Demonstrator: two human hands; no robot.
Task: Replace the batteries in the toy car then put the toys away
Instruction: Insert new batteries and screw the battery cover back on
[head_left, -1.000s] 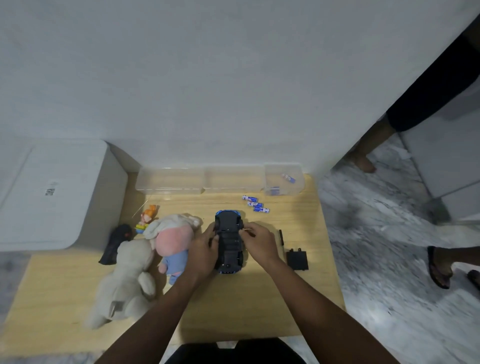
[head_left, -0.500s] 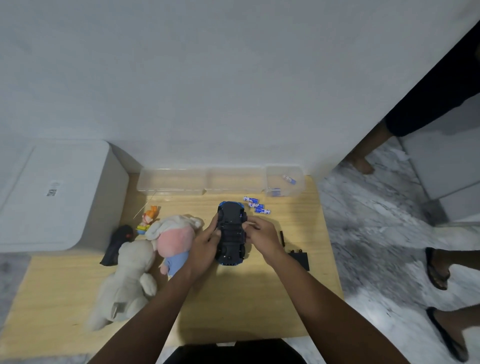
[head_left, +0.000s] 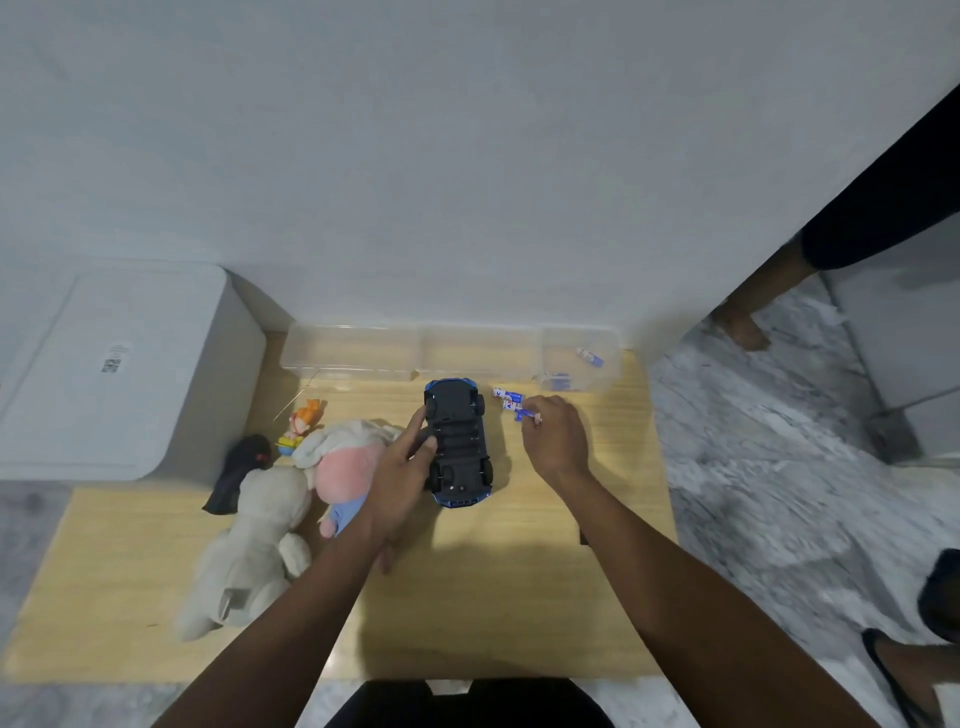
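A: Where is the car (head_left: 457, 441)?
B: Upside down on the worktop (head_left: 493, 597), chassis up, nose toward the wall. The left hand (head_left: 402, 467) steadies its left side, thumb and fingers curled against the body, so that grip is grasping the car.

A: And the right hand (head_left: 556, 441)?
B: Just right of the car, at the loose batteries (head_left: 511, 402). Its fingertips pinch one battery there.

A: Anything else nearby?
B: Clear bins (head_left: 415, 353) line the wall; the right one holds more batteries. Left of the car lie a pink plush (head_left: 343, 462), a grey plush (head_left: 260, 545), a small orange figure (head_left: 304, 423) and a black remote (head_left: 236, 475).
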